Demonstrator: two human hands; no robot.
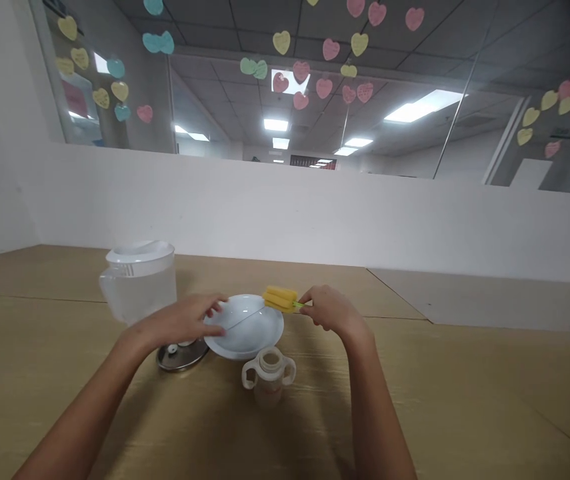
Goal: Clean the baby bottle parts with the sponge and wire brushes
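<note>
Right hand (332,310), at 3 o'clock from the white bowl (259,335): grasping the yellow sponge brush (279,299) by its green end, between thumb and fingers. Sponge at 2 o'clock, overlapping bowl rim in view. Left hand (192,317), at 9 o'clock: thumb and fingers parted; cannot tell if touching the thin rod (245,319) slanting from sponge towards thumb. At 5 o'clock, upright bottle with 2 handles (269,387). At 8 o'clock, glass lid (181,361), partly hidden by wrist. At 10 o'clock, clear pitcher (151,287). Beneath, wood-toned table (445,400).
</note>
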